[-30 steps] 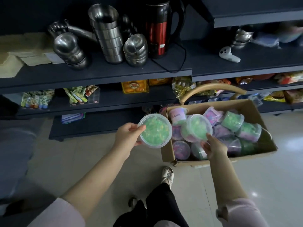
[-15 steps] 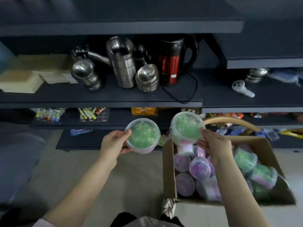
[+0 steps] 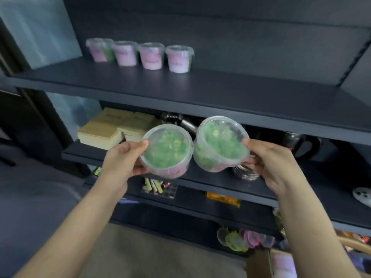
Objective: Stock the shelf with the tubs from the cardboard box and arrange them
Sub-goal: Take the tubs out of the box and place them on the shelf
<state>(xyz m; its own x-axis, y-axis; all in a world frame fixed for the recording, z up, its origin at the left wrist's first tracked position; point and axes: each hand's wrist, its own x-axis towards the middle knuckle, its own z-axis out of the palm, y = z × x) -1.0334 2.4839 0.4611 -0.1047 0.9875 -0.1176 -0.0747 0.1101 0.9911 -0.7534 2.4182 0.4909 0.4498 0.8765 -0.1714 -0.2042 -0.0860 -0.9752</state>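
Tubs (image 3: 220, 144) gripped in both raised hands (image 3: 275, 163), rims touching.

Two bare forearms, left hand (image 3: 122, 157), right hand (image 3: 275, 163), no sleeves visible

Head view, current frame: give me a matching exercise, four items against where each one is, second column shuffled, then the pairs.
Items
1. left hand
2. right hand
3. row of pink tubs
4. stack of tan paper

Places
A. standing on the upper shelf
B. holding the right green tub
C. lying on the shelf below, at its left end
D. holding the left green tub

Pairs: 1-D, 2-B, 3-A, 4-C
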